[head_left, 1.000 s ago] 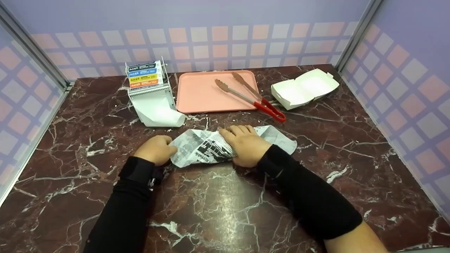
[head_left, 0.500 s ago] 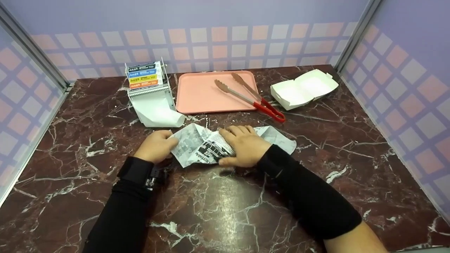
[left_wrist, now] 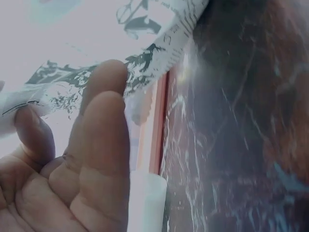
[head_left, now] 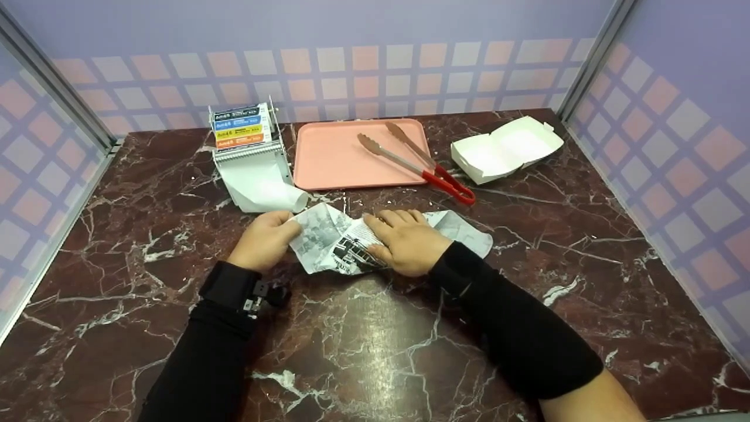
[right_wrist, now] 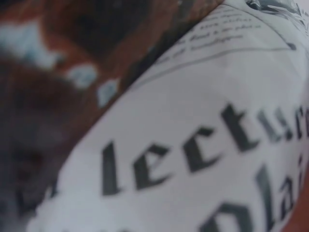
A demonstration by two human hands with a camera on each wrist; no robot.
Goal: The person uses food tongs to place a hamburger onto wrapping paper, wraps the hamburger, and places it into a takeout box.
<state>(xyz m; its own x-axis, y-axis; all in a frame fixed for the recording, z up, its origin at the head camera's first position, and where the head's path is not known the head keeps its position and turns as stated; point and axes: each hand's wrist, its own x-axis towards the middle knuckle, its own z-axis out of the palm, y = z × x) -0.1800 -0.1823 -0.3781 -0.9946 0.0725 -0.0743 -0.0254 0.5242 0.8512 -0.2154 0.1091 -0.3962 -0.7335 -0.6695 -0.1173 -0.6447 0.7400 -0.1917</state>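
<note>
In the middle of the table lies a sheet of newsprint-patterned wrapping paper [head_left: 351, 252], bunched round a bulge whose contents are hidden. My left hand [head_left: 263, 239] pinches the paper's left end, which is lifted and spread. Thumb and fingers [left_wrist: 106, 140] show against the paper in the left wrist view. Over the bulge is my right hand [head_left: 410, 243], its fingers bent over the far side and its thumb on the near side, holding it down. The right wrist view shows printed paper [right_wrist: 193, 145] close up, without the fingers.
A pink tray [head_left: 328, 155] stands behind the paper, with red-handled tongs [head_left: 445, 184] lying across its right part. At back left is a dispenser [head_left: 243, 129] with coloured labels and a white film roll [head_left: 269, 196]. An open white box [head_left: 507, 149] sits at back right.
My left hand has moved a little away from me and to the right, swinging the paper's left end with it. The right hand stays on the bulge; its thumb has shifted.
</note>
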